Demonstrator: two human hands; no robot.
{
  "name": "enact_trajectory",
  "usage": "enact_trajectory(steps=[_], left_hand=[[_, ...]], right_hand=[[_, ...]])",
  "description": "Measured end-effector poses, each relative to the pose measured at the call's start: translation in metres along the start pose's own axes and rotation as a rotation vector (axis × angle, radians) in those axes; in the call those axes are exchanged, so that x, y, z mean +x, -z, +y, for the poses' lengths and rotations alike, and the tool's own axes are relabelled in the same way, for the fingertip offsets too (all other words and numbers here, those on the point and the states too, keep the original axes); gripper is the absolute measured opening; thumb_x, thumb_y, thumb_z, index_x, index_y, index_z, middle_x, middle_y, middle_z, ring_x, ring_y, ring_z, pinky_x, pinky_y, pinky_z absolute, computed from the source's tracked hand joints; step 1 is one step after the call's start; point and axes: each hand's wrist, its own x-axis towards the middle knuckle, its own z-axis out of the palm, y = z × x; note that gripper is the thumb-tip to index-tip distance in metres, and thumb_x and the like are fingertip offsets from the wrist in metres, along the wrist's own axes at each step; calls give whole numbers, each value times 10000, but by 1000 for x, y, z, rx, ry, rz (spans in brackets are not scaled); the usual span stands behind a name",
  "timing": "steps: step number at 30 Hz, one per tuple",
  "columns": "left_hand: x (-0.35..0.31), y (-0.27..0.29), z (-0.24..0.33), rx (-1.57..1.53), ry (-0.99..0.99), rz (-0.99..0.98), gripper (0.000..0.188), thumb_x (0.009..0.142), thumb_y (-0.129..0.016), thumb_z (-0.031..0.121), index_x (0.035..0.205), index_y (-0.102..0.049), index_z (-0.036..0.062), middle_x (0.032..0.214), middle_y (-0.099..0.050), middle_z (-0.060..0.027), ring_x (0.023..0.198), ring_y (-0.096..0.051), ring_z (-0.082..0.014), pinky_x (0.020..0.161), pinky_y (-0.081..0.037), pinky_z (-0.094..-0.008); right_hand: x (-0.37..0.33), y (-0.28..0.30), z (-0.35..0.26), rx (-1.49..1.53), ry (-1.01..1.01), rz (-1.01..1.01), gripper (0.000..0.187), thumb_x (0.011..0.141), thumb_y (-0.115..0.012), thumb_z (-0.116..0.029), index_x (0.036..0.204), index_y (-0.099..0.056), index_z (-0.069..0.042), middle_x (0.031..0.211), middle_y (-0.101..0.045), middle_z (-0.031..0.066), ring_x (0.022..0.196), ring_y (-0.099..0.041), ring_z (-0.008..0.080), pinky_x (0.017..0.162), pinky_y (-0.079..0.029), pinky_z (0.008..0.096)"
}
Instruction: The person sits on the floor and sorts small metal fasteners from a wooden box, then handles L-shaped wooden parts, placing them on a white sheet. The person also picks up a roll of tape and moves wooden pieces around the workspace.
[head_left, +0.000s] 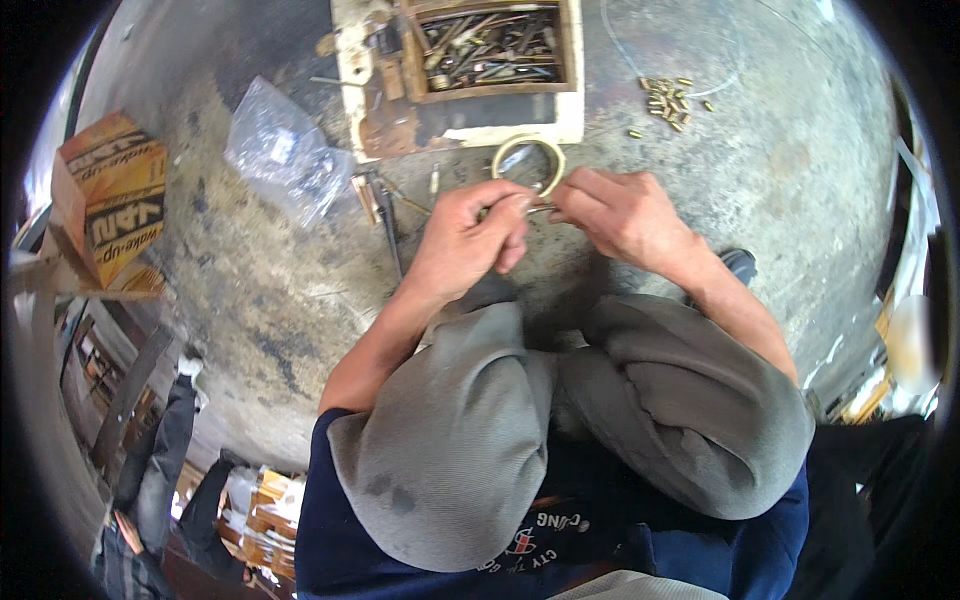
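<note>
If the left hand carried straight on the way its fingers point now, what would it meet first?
The left hand points right, toward the right hand. It would probably meet that hand's fingertips first, at the small metal piece both pinch. The tape roll lies just beyond on the floor; depth is uncertain.

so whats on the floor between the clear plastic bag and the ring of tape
In the head view, a few thin metal tools lie on the concrete between the clear plastic bag and the ring of tape, just below the corner of the wooden tray.
</note>
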Motion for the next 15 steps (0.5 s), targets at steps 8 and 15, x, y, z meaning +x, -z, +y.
enact_trajectory(steps=[8, 15], left_hand=[[0, -3, 7, -234, 243, 14, 302, 1016, -501, 258, 1097, -608, -12, 635, -422, 10, 498, -420, -101, 439, -339, -251], [-5, -1, -5, -87, 77, -5, 258, 999, -533, 213, 1087, -606, -17, 678, -490, -17, 576, -497, -121, 500, -383, -250]], right_hand=[[-3, 3, -2, -46, 26, 34, 182, 750, -610, -101, 900, -508, -83, 833, -510, 43, 719, -635, 206, 541, -531, 349], [-6, -1, -2, -62, 48, 17, 167, 759, -615, -126, 891, -523, -81, 842, -522, 54, 718, -637, 228, 546, -520, 363]])
